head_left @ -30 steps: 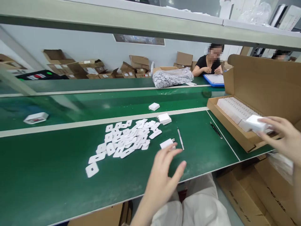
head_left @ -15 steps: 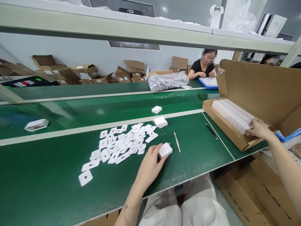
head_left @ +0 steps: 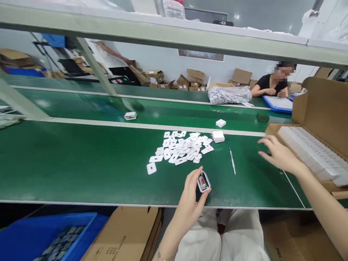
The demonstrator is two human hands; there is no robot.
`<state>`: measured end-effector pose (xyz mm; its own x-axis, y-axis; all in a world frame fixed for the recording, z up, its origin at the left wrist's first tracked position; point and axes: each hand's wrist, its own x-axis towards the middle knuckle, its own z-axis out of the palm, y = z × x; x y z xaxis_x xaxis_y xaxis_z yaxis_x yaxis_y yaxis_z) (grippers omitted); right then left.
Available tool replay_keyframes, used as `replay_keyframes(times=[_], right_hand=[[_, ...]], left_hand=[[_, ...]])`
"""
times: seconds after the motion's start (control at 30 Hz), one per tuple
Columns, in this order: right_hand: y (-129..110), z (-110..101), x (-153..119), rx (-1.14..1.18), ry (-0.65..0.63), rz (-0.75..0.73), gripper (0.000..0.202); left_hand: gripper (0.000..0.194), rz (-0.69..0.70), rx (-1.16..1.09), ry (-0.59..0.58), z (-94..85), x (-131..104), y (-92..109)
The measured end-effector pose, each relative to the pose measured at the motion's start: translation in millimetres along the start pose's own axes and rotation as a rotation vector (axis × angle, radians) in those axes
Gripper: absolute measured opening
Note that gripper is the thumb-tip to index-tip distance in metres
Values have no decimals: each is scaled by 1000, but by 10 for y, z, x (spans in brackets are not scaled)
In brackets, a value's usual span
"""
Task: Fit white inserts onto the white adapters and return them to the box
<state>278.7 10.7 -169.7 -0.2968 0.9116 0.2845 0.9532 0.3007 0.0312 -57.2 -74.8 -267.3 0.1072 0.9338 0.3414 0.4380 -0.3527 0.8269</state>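
Head camera is looking down on a green workbench (head_left: 67, 163), where the left hand (head_left: 190, 201) is gripping a small white charger (head_left: 203, 181) between thumb and fingers, closed on its sides. The charger is sitting at about six o'clock from the pile of white die-cut stickers (head_left: 182, 147), near the front edge of the bench, with its end face turned up and showing a red and dark marking.

The right hand (head_left: 277, 156) is hovering open, fingers spread and holding nothing, at three o'clock from the sticker pile and just beside the near corner of an open cardboard carton (head_left: 323, 108). Rows of white chargers (head_left: 310, 150) are filling that carton. A slim white pen-like tool (head_left: 232, 162) is lying on the bench between the two hands, apart from both.

At the one o'clock edge of the sticker pile another white charger (head_left: 218, 136) is resting on the bench, and a further one (head_left: 220, 123) is lying beyond the pale stripe at twelve o'clock from it. A small white item with a red mark (head_left: 130, 115) is sitting on the far green lane at ten o'clock. Across the line at two o'clock a co-worker in a black top (head_left: 268, 84) is leaning over a blue tray (head_left: 277, 104), beside a clear bag of white parts (head_left: 230, 95). Below the bench at seven o'clock a blue crate (head_left: 40, 232) and a brown box (head_left: 127, 232) are standing.
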Motion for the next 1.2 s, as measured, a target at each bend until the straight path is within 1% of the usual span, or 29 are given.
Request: replay_keyframes(times=[0.07, 0.13, 0.2, 0.3, 0.37, 0.43, 0.47, 0.53, 0.63, 0.7, 0.73, 0.83, 0.9, 0.97, 1.0, 1.07, 1.1, 1.13, 1.17, 1.2], right_hand=[[-211, 188, 457, -36, -78, -102, 32], [-345, 406, 939, -88, -137, -161, 37], [-411, 635, 1413, -123, -164, -176, 49], [-406, 974, 2032, -145, -197, -148, 66], [-360, 1167, 2345, -160, -241, -121, 71], [-309, 1301, 2565, -183, -292, -101, 71], [-289, 1337, 2641, -199, -315, -93, 69], [-257, 1343, 2724, -237, -350, -86, 64], [-196, 1214, 2676, -295, -386, -82, 50], [-118, 1085, 2521, -322, -415, -69, 43], [-72, 1019, 2410, -331, -437, -58, 42], [31, 822, 1996, -326, -521, -52, 36], [-7, 677, 1712, -311, -532, -78, 34], [-189, 526, 1462, -302, -477, -111, 38], [-338, 460, 1355, -283, -425, -136, 40], [-730, 382, 1181, -190, -307, -241, 39], [-952, 381, 1118, -78, -231, -345, 36], [-1173, 409, 1074, 19, -189, -467, 35], [-1379, 463, 1052, 83, -182, -569, 34], [-1560, 537, 1051, 139, -187, -608, 35]], left_hand=[[54, -39, -2, 29, -77, -64, -92], [58, -61, 12, 91, -181, -113, -218], [54, -81, 55, 160, -288, -157, -364], [40, -118, 99, 228, -397, -211, -565], [38, -162, 71, 234, -417, -229, -648], [41, -208, 21, 216, -408, -224, -674], [42, -222, 0, 208, -401, -216, -670], [43, -244, -36, 196, -395, -196, -649], [49, -316, -79, 142, -410, -185, -636], [50, -356, -83, 109, -422, -197, -646], [50, -354, -78, 105, -425, -206, -652], [47, -284, -55, 142, -418, -221, -654], [45, -253, -41, 172, -407, -212, -639], [42, -226, -25, 207, -395, -190, -609], [41, -201, -19, 232, -389, -177, -587], [39, -132, -17, 298, -377, -159, -518], [39, -97, -19, 319, -374, -157, -467], [40, -65, -23, 328, -373, -162, -404], [41, -36, -27, 325, -376, -176, -330], [42, -8, -32, 314, -383, -199, -249]])
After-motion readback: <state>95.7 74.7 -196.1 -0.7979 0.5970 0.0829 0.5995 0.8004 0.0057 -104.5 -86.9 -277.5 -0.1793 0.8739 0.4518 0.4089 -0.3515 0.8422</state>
